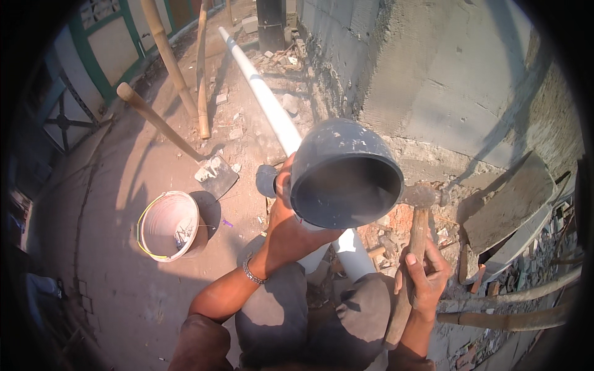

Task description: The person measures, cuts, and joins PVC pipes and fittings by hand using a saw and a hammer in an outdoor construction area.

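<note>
My left hand point(298, 224) is wrapped around the side and underside of a dark grey pipe fitting point(343, 139). Its wide round mouth is tilted toward me, and the far end is out of sight. In my right hand point(428, 278) is a hammer point(424, 196), gripped by its wooden handle. The hammer's head is close to the fitting's right rim; whether they touch I cannot tell. Beyond the fitting a long white pipe point(263, 89) stretches away along the ground. Another white pipe piece point(352, 256) shows below it, by my knees.
A pale bucket point(154, 216) stands at my left, with a shovel point(218, 177) just beyond it. Bamboo poles point(170, 62) lean behind. A small dark pipe piece point(266, 180) lies near my left wrist. The concrete wall point(427, 80), a grey trough-like piece point(510, 204) and rubble point(476, 352) border my right.
</note>
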The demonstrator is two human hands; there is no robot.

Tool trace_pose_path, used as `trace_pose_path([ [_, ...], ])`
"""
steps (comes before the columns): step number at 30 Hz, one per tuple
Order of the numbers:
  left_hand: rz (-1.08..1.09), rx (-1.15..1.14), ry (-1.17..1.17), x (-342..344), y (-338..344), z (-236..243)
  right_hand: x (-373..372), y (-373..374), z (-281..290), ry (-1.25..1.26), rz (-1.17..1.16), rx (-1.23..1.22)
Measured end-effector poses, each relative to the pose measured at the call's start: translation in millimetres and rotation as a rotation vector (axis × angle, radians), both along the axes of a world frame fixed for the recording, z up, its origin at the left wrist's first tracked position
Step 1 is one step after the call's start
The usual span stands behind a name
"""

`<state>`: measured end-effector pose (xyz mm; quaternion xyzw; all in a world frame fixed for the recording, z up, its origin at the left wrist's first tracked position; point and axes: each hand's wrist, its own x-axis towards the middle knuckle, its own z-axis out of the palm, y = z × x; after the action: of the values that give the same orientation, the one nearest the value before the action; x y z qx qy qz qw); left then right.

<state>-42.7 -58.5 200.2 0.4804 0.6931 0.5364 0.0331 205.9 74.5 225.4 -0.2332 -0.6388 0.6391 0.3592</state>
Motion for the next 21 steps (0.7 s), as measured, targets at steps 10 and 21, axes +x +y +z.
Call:
trace_pose_path([
  [10,-0.038,0.182,-0.423,-15,12,-10,-18,-12,3,0.042,-0.021,-0.077],
  [21,0.033,0.479,-0.936,-72,9,-4,-16,32,6,0.436,0.514,-0.387],
])
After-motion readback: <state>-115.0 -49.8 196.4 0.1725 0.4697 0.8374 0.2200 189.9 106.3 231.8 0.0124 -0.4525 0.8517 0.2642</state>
